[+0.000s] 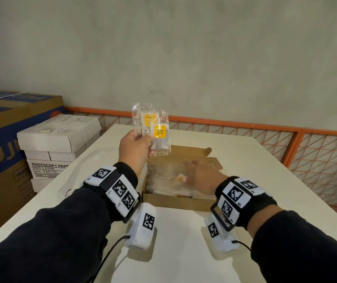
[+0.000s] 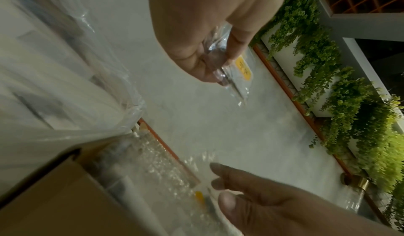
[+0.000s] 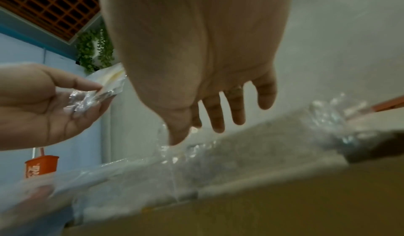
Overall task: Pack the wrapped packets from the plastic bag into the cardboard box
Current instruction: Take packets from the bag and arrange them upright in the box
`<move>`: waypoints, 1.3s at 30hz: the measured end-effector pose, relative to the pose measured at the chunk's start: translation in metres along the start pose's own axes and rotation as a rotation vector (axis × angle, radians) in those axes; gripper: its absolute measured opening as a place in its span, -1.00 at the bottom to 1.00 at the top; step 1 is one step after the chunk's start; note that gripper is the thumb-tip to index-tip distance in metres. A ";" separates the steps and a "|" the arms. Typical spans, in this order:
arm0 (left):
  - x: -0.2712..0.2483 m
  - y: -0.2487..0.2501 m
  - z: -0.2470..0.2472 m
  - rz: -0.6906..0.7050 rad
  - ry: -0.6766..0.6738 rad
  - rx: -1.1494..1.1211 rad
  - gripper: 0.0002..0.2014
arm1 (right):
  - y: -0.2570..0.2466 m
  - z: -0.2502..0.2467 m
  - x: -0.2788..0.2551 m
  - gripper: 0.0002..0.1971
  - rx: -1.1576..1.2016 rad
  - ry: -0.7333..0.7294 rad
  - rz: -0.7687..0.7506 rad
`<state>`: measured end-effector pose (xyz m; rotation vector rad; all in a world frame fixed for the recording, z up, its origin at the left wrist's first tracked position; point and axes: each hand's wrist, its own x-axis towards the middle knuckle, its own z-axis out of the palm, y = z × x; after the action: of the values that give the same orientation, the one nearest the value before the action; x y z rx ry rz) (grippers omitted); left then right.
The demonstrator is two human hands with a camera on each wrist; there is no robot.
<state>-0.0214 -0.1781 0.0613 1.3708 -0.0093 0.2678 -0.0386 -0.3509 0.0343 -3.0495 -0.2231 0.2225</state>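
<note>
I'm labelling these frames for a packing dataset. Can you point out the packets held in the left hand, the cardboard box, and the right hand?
wrapped packets point(image 1: 159, 132): head view, on the front packet's yellow label.
cardboard box point(image 1: 175, 203): head view, on its near wall.
right hand point(image 1: 202, 177): head view, on the back of the hand.

White table, seen lengthwise, far edge near an orange mesh railing. Open cardboard box directly on top, toward the far end and about midway between the side edges, holding clear wrapped packets. Crumpled clear plastic bag flat along the left edge, just beside the box.
</note>
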 end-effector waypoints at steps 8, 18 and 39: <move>-0.006 -0.006 0.006 -0.005 -0.059 0.038 -0.77 | -0.006 0.018 -0.010 -0.20 -0.078 -0.178 -0.006; -0.010 -0.005 0.011 0.004 -0.103 0.119 -0.82 | -0.013 0.016 -0.026 -0.17 -0.031 -0.228 -0.035; -0.038 0.009 0.037 0.047 -0.359 0.441 -0.79 | 0.012 -0.033 -0.054 -0.92 0.919 0.596 0.042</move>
<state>-0.0540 -0.2195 0.0714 1.8449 -0.2968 0.0585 -0.0844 -0.3730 0.0737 -2.0782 0.0000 -0.4555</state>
